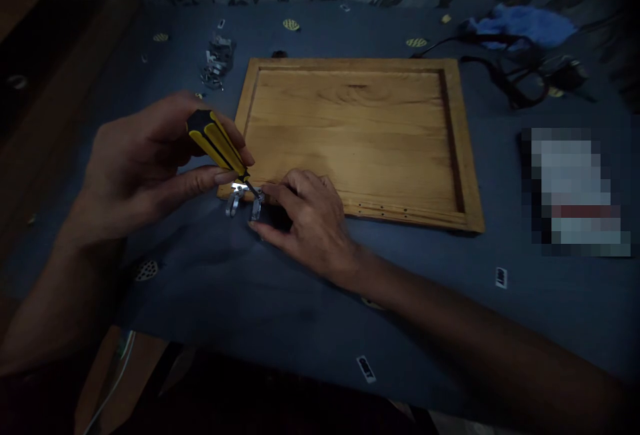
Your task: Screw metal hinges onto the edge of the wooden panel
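A screwdriver (220, 145) with a yellow and black handle is pinched in the fingers of my left hand (150, 162). It slants down to the right, its tip at a shiny metal hinge (241, 190) on the near left edge of a framed wooden panel (350, 135). My right hand (315, 222) rests against that near edge, thumb and forefinger closed on the right side of the hinge. Several small dark holes show along the near edge, right of my right hand. Whether a screw sits under the screwdriver tip I cannot tell.
More metal hinge parts (218, 62) lie in a pile beyond my left hand. At the right are dark-framed glasses (520, 82), a crumpled blue cloth (525, 25) and a pixelated object (575, 188). The blue-grey covered table (435, 255) has its near edge toward me; a patterned wall stands behind.
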Action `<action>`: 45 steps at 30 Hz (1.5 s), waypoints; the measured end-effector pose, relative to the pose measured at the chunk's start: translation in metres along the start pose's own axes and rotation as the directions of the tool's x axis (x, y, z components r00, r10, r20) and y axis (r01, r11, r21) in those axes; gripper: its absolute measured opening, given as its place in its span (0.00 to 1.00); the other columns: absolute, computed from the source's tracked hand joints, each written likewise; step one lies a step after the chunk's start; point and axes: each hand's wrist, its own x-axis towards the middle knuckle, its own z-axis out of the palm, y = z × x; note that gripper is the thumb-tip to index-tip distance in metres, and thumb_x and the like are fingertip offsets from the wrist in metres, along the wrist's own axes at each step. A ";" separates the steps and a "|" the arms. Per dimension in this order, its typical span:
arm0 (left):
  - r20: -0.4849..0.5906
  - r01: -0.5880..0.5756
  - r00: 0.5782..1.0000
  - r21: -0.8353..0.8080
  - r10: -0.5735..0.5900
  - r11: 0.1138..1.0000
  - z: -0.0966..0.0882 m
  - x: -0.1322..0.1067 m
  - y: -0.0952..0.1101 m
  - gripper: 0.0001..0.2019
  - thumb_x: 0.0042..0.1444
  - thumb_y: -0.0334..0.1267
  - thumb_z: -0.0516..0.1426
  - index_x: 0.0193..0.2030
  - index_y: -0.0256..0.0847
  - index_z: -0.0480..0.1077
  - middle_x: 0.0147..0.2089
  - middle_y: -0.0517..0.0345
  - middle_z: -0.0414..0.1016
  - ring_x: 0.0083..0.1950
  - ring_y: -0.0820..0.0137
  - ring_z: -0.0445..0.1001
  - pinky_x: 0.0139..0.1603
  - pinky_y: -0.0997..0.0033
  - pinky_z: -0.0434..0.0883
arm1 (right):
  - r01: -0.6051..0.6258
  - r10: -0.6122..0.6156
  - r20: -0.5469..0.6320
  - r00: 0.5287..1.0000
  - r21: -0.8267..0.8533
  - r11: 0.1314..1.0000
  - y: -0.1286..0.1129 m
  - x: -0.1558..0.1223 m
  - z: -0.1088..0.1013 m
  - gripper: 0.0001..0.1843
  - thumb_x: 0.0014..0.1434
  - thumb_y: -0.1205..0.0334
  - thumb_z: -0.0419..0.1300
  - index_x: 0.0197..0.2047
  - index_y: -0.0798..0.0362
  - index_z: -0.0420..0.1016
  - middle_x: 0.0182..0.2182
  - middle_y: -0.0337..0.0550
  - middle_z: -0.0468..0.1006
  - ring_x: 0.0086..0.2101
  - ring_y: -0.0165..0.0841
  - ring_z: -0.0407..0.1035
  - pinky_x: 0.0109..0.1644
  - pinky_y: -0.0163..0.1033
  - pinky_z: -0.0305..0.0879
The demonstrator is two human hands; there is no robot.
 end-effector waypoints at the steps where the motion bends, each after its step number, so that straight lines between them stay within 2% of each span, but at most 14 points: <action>1: -0.028 -0.002 1.000 -0.010 0.001 1.000 0.001 0.000 0.000 0.14 0.59 0.40 0.72 0.51 0.50 0.81 0.44 0.59 0.83 0.43 0.63 0.86 0.44 0.57 0.89 | 0.003 -0.003 0.001 1.000 -0.001 1.000 0.000 0.000 0.000 0.24 0.68 0.47 0.66 0.54 0.59 0.82 0.42 0.50 0.77 0.42 0.43 0.68 0.46 0.47 0.60; 3: -0.089 -0.027 0.996 -0.032 0.024 0.999 0.003 0.001 -0.001 0.13 0.59 0.43 0.72 0.50 0.48 0.80 0.43 0.61 0.83 0.44 0.64 0.86 0.44 0.59 0.88 | 0.002 -0.002 0.014 1.000 -0.002 1.000 0.000 0.000 -0.001 0.23 0.68 0.47 0.66 0.54 0.59 0.82 0.42 0.51 0.77 0.42 0.44 0.68 0.45 0.47 0.60; 5: -0.166 -0.037 0.986 -0.028 0.032 0.999 0.005 0.001 -0.004 0.17 0.57 0.47 0.73 0.50 0.48 0.79 0.44 0.64 0.82 0.44 0.66 0.86 0.45 0.60 0.88 | -0.007 0.007 0.030 1.000 -0.002 1.000 0.000 0.000 -0.001 0.22 0.68 0.47 0.66 0.53 0.58 0.82 0.43 0.51 0.77 0.43 0.44 0.68 0.46 0.47 0.60; 8: -0.211 0.001 0.978 0.003 0.000 1.000 0.006 0.000 -0.008 0.20 0.55 0.52 0.73 0.50 0.50 0.79 0.44 0.65 0.81 0.43 0.69 0.85 0.46 0.62 0.87 | -0.014 0.014 0.028 1.000 -0.006 1.000 0.000 0.001 -0.001 0.23 0.68 0.46 0.65 0.53 0.57 0.81 0.43 0.50 0.77 0.43 0.44 0.68 0.46 0.47 0.60; 12: -0.215 0.034 0.976 0.053 -0.022 0.998 0.006 0.001 -0.008 0.16 0.54 0.51 0.75 0.43 0.49 0.78 0.39 0.63 0.80 0.39 0.70 0.82 0.41 0.65 0.87 | -0.011 0.011 0.014 1.000 -0.012 1.000 0.000 0.000 -0.001 0.23 0.67 0.46 0.66 0.53 0.57 0.82 0.44 0.51 0.79 0.44 0.44 0.69 0.46 0.47 0.61; 16: -0.218 0.040 0.975 0.030 -0.032 0.999 0.008 0.002 -0.004 0.16 0.54 0.48 0.75 0.42 0.46 0.77 0.38 0.63 0.79 0.39 0.70 0.81 0.40 0.65 0.86 | -0.001 0.001 0.006 1.000 -0.005 1.000 -0.001 0.001 -0.002 0.23 0.67 0.47 0.68 0.55 0.58 0.82 0.44 0.51 0.79 0.44 0.45 0.70 0.46 0.47 0.61; 20: -0.232 0.036 0.972 0.062 -0.020 0.997 0.011 0.003 -0.004 0.20 0.54 0.54 0.74 0.41 0.43 0.76 0.38 0.63 0.78 0.38 0.72 0.81 0.39 0.65 0.86 | -0.023 0.023 0.047 0.999 -0.011 1.000 -0.001 0.001 -0.002 0.23 0.68 0.46 0.66 0.56 0.55 0.80 0.46 0.51 0.80 0.46 0.45 0.71 0.48 0.48 0.62; 22: -0.230 0.024 0.973 0.075 -0.006 0.997 0.012 0.004 -0.006 0.21 0.53 0.55 0.74 0.40 0.42 0.75 0.36 0.64 0.77 0.37 0.72 0.81 0.37 0.65 0.85 | -0.027 0.026 0.051 0.998 0.002 1.000 -0.001 0.001 -0.002 0.24 0.68 0.46 0.65 0.56 0.56 0.80 0.46 0.52 0.79 0.46 0.46 0.71 0.47 0.48 0.61; 26: -0.213 -0.033 0.976 0.101 0.054 0.994 0.012 0.005 -0.009 0.19 0.54 0.51 0.75 0.39 0.42 0.75 0.33 0.64 0.75 0.33 0.73 0.77 0.31 0.67 0.81 | -0.017 0.017 0.035 0.999 0.008 1.000 -0.001 0.001 -0.001 0.24 0.68 0.46 0.66 0.56 0.58 0.81 0.45 0.52 0.79 0.45 0.46 0.70 0.47 0.48 0.60; 32: -0.200 0.063 0.979 0.097 -0.042 0.993 0.011 0.003 -0.003 0.16 0.55 0.52 0.73 0.40 0.47 0.76 0.36 0.61 0.76 0.36 0.68 0.77 0.34 0.62 0.80 | -0.031 0.031 0.049 0.998 -0.001 1.000 -0.001 0.001 -0.002 0.23 0.68 0.46 0.65 0.55 0.56 0.81 0.45 0.52 0.79 0.45 0.45 0.70 0.47 0.48 0.61; 36: -0.193 0.027 0.981 0.144 0.001 0.989 0.007 0.002 -0.005 0.14 0.54 0.47 0.75 0.40 0.51 0.77 0.34 0.60 0.75 0.33 0.64 0.77 0.28 0.58 0.73 | -0.026 0.025 0.039 0.999 0.025 0.999 -0.001 0.001 -0.002 0.24 0.67 0.48 0.67 0.56 0.59 0.81 0.45 0.52 0.78 0.45 0.46 0.70 0.47 0.48 0.59; 39: -0.176 0.040 0.984 0.223 0.000 0.974 0.004 0.000 -0.007 0.12 0.55 0.45 0.73 0.42 0.51 0.78 0.35 0.59 0.74 0.33 0.64 0.75 0.30 0.56 0.71 | -0.023 0.022 0.038 0.999 0.026 0.999 -0.001 0.001 -0.002 0.24 0.67 0.47 0.67 0.56 0.59 0.81 0.44 0.52 0.78 0.45 0.45 0.70 0.46 0.48 0.59; 42: -0.169 0.037 0.985 0.343 0.023 0.939 0.002 -0.002 -0.007 0.13 0.53 0.47 0.74 0.41 0.50 0.78 0.33 0.61 0.74 0.32 0.64 0.75 0.30 0.57 0.68 | -0.025 0.024 0.047 0.999 0.016 1.000 -0.001 0.001 -0.003 0.23 0.67 0.47 0.66 0.54 0.58 0.82 0.44 0.52 0.78 0.45 0.45 0.70 0.47 0.48 0.60; 45: -0.165 0.054 0.986 0.363 0.007 0.930 0.002 -0.003 -0.005 0.13 0.54 0.48 0.73 0.42 0.52 0.79 0.34 0.61 0.75 0.32 0.63 0.76 0.31 0.56 0.68 | -0.036 0.035 0.054 0.998 0.010 0.999 -0.001 0.001 -0.003 0.23 0.67 0.47 0.66 0.55 0.57 0.81 0.45 0.51 0.78 0.45 0.45 0.70 0.47 0.48 0.61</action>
